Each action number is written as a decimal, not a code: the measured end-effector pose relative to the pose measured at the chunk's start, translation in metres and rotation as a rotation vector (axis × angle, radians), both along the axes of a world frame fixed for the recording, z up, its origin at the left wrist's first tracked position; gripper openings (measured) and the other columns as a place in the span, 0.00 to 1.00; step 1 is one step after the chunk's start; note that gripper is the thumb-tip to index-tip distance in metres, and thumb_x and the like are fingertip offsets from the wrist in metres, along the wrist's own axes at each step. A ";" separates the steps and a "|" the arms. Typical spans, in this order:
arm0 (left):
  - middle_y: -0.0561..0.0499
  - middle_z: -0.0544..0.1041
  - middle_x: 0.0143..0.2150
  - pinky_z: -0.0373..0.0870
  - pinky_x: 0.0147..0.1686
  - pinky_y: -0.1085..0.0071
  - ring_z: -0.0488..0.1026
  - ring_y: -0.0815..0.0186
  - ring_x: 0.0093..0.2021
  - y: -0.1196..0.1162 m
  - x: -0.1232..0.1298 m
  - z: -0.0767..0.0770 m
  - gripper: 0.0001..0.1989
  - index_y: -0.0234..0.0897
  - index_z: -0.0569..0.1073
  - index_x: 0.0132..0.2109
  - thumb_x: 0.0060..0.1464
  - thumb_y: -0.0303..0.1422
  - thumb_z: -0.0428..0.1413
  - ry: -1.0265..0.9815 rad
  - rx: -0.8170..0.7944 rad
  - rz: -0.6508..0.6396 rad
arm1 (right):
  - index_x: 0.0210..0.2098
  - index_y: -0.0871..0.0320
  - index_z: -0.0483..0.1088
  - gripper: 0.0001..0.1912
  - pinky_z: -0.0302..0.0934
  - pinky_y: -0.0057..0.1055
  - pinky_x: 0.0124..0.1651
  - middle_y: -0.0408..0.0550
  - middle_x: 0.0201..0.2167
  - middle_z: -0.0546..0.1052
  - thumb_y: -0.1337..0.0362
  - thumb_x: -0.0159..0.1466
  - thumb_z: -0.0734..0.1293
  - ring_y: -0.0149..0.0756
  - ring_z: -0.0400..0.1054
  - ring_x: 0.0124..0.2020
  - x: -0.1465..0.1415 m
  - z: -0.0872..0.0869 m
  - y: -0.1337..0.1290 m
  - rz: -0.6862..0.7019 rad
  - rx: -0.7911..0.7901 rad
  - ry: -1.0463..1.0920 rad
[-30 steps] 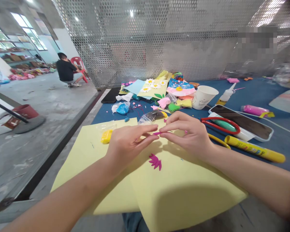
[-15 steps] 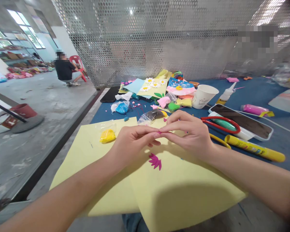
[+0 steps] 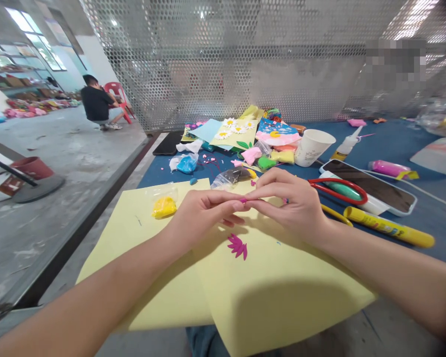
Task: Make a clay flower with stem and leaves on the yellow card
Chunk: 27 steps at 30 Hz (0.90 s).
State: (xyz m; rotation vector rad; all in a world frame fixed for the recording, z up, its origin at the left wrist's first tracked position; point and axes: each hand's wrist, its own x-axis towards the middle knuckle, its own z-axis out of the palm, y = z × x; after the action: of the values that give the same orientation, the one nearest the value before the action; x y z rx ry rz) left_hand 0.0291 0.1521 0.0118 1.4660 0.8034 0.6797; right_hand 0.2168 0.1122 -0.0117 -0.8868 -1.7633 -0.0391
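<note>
My left hand (image 3: pixel 208 210) and my right hand (image 3: pixel 286 203) meet above pale yellow card (image 3: pixel 278 292), fingertips together. Between them they pinch a small piece of magenta clay (image 3: pixel 243 200), mostly hidden by my fingers. Just below my hands, a magenta petal-shaped clay flower (image 3: pixel 238 246) lies on the card. A lump of yellow clay (image 3: pixel 164 207) sits in clear plastic on the card, left of my left hand.
On the blue table (image 3: pixel 423 238) lie red-handled scissors (image 3: pixel 338 191), a phone (image 3: pixel 367 186), a yellow marker (image 3: pixel 388 227), a paper cup (image 3: pixel 314 147), a glue bottle (image 3: pixel 345 146), and clay bags. A person (image 3: pixel 96 104) crouches beyond, by a red chair (image 3: pixel 117 96).
The thin magenta strip showing between my fingertips earlier is now mostly covered by them. My hands stay pressed together, and the whole view has shifted slightly.
</note>
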 end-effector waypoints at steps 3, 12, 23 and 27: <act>0.52 0.83 0.31 0.77 0.30 0.78 0.79 0.69 0.27 0.001 -0.001 -0.001 0.06 0.38 0.82 0.31 0.50 0.36 0.64 0.004 0.031 0.018 | 0.31 0.52 0.79 0.05 0.64 0.31 0.33 0.45 0.28 0.75 0.69 0.59 0.71 0.31 0.69 0.30 0.001 0.001 0.000 0.012 -0.003 -0.006; 0.47 0.83 0.39 0.81 0.34 0.68 0.81 0.61 0.32 0.000 0.000 -0.002 0.17 0.39 0.82 0.43 0.49 0.44 0.64 -0.012 -0.033 -0.034 | 0.32 0.52 0.79 0.06 0.65 0.31 0.33 0.45 0.28 0.75 0.69 0.60 0.70 0.31 0.69 0.30 0.000 0.002 -0.001 0.012 -0.040 0.014; 0.51 0.83 0.32 0.80 0.34 0.73 0.80 0.66 0.28 0.000 0.001 -0.003 0.09 0.37 0.81 0.31 0.48 0.38 0.65 0.004 -0.070 -0.016 | 0.33 0.54 0.79 0.04 0.65 0.30 0.32 0.45 0.27 0.74 0.67 0.60 0.70 0.31 0.69 0.29 -0.005 0.001 -0.001 0.039 -0.066 -0.011; 0.50 0.83 0.32 0.79 0.31 0.73 0.80 0.65 0.29 0.001 0.000 -0.003 0.10 0.37 0.82 0.31 0.48 0.39 0.65 -0.011 -0.100 -0.041 | 0.32 0.53 0.80 0.05 0.64 0.29 0.30 0.44 0.27 0.73 0.67 0.61 0.70 0.29 0.68 0.28 -0.004 0.000 -0.001 0.054 -0.052 -0.017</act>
State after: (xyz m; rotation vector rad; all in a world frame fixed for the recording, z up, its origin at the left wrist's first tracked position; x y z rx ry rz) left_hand 0.0289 0.1529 0.0086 1.3836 0.7860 0.6081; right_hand 0.2130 0.1111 -0.0116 -0.8782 -1.8103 0.0343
